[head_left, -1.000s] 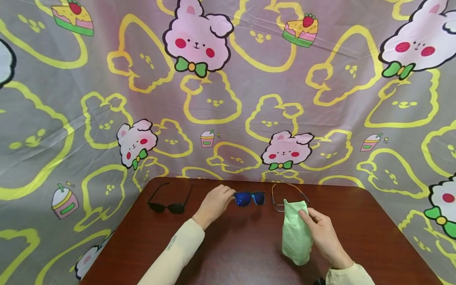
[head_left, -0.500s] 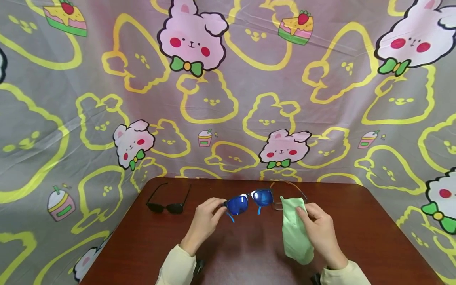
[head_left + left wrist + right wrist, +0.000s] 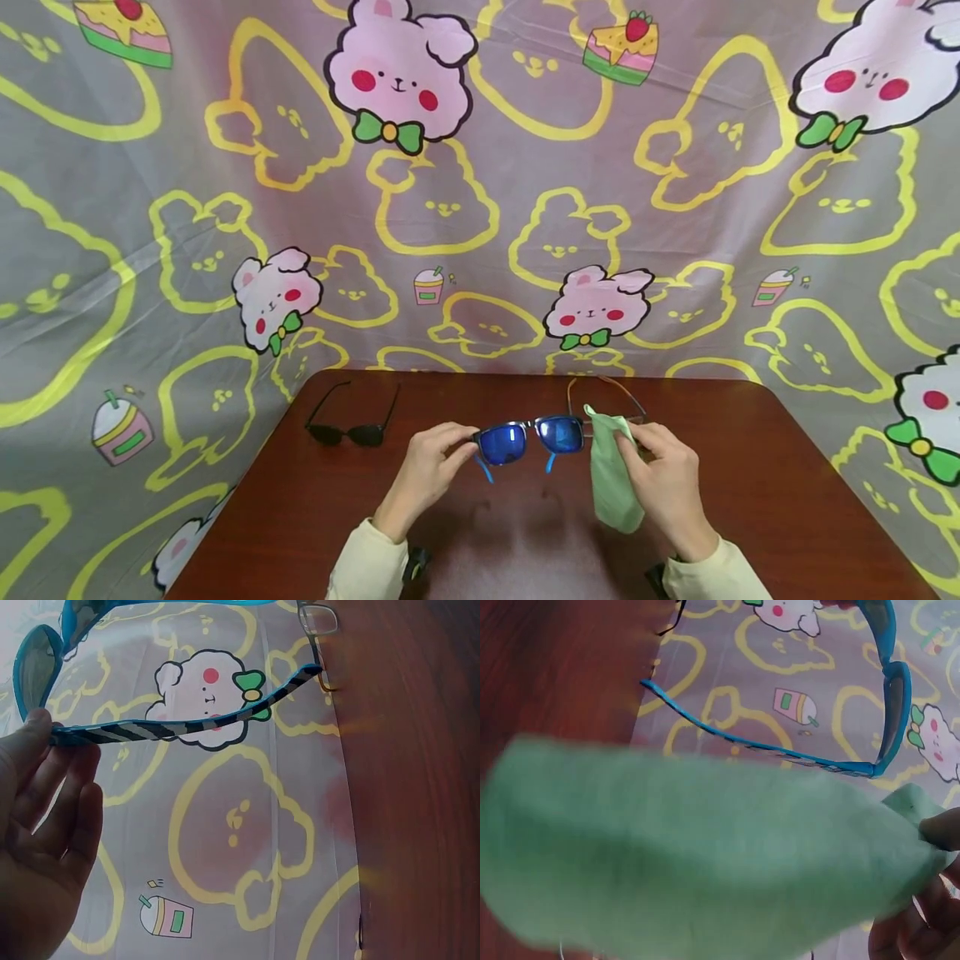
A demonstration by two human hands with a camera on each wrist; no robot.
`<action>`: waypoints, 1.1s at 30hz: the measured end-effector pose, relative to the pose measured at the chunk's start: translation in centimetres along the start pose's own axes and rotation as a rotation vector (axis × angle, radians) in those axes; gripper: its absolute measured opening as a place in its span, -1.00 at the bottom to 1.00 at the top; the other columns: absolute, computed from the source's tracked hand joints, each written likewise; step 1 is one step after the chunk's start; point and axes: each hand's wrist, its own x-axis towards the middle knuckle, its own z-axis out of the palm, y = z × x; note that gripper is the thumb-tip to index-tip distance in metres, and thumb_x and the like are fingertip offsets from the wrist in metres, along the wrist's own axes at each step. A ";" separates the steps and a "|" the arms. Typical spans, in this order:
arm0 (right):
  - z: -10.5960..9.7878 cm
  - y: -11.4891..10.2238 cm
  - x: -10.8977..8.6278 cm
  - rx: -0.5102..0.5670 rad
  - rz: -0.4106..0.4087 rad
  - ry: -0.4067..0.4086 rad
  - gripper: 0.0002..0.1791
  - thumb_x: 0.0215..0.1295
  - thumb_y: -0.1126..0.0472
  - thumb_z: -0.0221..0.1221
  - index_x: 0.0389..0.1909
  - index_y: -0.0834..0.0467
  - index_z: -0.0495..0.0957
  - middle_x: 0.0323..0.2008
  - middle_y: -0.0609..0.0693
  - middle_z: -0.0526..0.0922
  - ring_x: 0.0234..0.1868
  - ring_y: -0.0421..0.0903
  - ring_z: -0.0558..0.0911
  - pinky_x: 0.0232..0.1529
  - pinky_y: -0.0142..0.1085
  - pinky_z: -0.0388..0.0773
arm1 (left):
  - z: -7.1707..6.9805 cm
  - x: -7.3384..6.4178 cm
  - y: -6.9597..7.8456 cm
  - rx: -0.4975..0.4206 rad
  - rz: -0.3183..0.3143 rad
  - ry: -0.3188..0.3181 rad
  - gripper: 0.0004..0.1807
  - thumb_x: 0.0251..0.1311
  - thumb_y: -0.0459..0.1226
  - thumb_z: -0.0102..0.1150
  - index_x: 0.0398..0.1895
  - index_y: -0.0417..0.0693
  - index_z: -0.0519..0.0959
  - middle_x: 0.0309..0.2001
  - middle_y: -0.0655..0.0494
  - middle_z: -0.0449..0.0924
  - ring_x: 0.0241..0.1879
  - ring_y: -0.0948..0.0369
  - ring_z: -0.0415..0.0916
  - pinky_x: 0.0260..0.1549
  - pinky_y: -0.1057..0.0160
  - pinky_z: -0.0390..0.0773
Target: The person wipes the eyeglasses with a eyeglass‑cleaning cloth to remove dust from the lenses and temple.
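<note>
In the head view, my left hand (image 3: 429, 467) pinches the left hinge corner of a pair of blue-lensed sunglasses (image 3: 502, 444), held above the table with the arms unfolded. The left wrist view shows one striped sunglasses arm (image 3: 172, 729) stretching from thumb and fingers. My right hand (image 3: 663, 479) pinches the upper part of a light green cloth (image 3: 611, 483), which hangs down just beside the right lens. Close up in the right wrist view, the green cloth (image 3: 690, 847) covers much of the picture, with the blue frame (image 3: 895, 712) beyond it.
Black sunglasses (image 3: 347, 434) lie unfolded at the back left of the brown table (image 3: 277, 500). Behind the cloth, clear eyeglasses (image 3: 606, 385) stand near the back edge, partly hidden. A patterned curtain (image 3: 465, 350) rises directly behind the table.
My left hand has lifted the blue sunglasses off the table and brought them nearer, turning them level. My right hand, still gripping the cloth, has shifted slightly left toward them.
</note>
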 end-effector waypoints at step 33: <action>0.8 -1.4 0.6 -0.033 -0.538 -0.143 -0.62 0.48 0.19 -0.10 -0.12 0.32 0.64 -0.11 0.16 0.65 -0.10 0.14 0.58 0.11 -0.28 0.35 | -0.3 0.2 0.2 -0.176 -0.043 0.009 -0.80 0.07 -0.45 0.30 -0.20 -0.15 0.67 -0.31 0.14 0.65 -0.33 0.29 0.56 -0.46 0.42 0.55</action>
